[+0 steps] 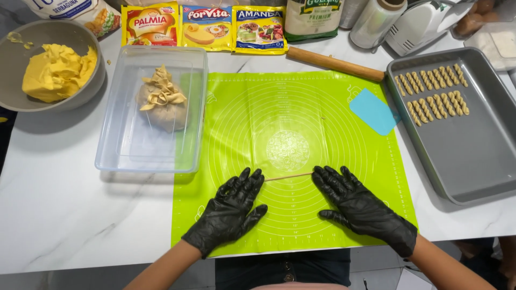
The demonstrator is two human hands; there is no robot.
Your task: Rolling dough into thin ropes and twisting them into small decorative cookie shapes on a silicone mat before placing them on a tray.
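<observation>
My left hand [230, 212] and my right hand [359, 207], both in black gloves, lie flat with fingers spread on a green silicone baking mat [301, 113]. A thin rope of pale dough [288, 176] stretches between the fingertips of both hands; its ends lie under the fingers. Neither hand grips anything.
A clear plastic tub [123, 156] holds a dough ball [161, 99]. A grey bowl [16, 59] holds yellow dough. A grey baking tray [473, 156] carries several twisted dough sticks [432, 94]. A blue scraper [372, 111], a wooden rolling pin [333, 63], packets and a hand mixer [419, 24] lie behind.
</observation>
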